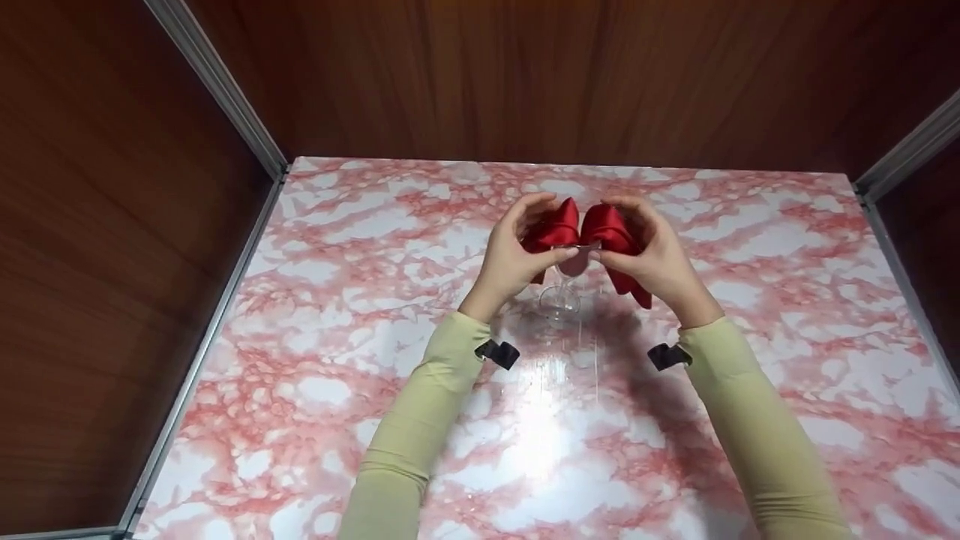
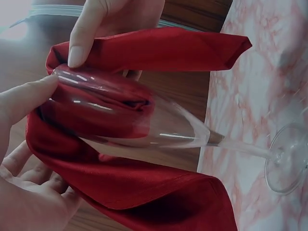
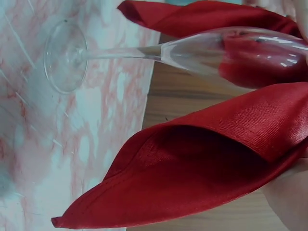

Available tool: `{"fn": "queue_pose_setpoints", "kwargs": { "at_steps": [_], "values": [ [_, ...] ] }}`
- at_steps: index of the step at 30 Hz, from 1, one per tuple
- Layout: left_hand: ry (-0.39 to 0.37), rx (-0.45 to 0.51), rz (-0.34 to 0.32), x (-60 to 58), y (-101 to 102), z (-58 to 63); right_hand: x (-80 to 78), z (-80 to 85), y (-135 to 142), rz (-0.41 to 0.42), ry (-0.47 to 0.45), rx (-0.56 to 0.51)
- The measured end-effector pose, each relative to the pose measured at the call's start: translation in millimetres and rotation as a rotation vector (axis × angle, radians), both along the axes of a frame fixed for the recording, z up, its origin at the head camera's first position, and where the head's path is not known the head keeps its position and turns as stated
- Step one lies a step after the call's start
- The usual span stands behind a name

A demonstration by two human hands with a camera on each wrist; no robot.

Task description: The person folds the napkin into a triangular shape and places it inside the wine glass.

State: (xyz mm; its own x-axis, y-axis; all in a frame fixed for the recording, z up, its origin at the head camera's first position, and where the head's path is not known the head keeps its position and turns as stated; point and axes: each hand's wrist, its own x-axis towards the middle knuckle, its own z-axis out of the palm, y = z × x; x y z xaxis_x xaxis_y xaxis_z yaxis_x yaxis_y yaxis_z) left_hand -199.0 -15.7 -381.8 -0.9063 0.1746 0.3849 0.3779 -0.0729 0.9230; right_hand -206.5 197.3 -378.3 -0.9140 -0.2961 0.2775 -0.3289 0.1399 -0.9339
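Note:
A clear champagne flute (image 1: 559,303) stands upright on the table, with a red satin napkin (image 1: 611,229) tucked into its bowl. Two flaps of the napkin spread over the rim and hang down outside the glass, one on each side. My left hand (image 1: 508,261) pinches the left flap at the rim, thumb in front and fingers behind the cloth. On the other side, my right hand (image 1: 664,259) holds the right flap the same way, its thumb against the rim. The wrist views show the folded part of the napkin through the glass (image 2: 185,126) and the flaps (image 3: 192,183) outside it.
The table (image 1: 322,390) has a red and white marbled top with a bright glare near its middle. Dark wood panels (image 1: 487,82) rise behind it and at both sides, with metal strips (image 1: 225,97) along the corners.

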Motion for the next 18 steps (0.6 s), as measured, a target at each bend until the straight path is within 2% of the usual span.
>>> {"fn": "queue_pose_setpoints", "kwargs": {
  "at_steps": [5,12,18],
  "values": [
    [-0.005,-0.013,0.007,-1.4,4,2.7,-4.2,-1.8,4,0.013,-0.026,-0.04],
    [0.008,-0.033,0.047,-2.3,12,0.4,-10.0,-6.5,10,0.079,-0.043,-0.173],
    [0.016,-0.022,0.054,-0.3,12,0.7,-10.6,-8.6,13,0.099,-0.025,-0.182]
  ]
}}
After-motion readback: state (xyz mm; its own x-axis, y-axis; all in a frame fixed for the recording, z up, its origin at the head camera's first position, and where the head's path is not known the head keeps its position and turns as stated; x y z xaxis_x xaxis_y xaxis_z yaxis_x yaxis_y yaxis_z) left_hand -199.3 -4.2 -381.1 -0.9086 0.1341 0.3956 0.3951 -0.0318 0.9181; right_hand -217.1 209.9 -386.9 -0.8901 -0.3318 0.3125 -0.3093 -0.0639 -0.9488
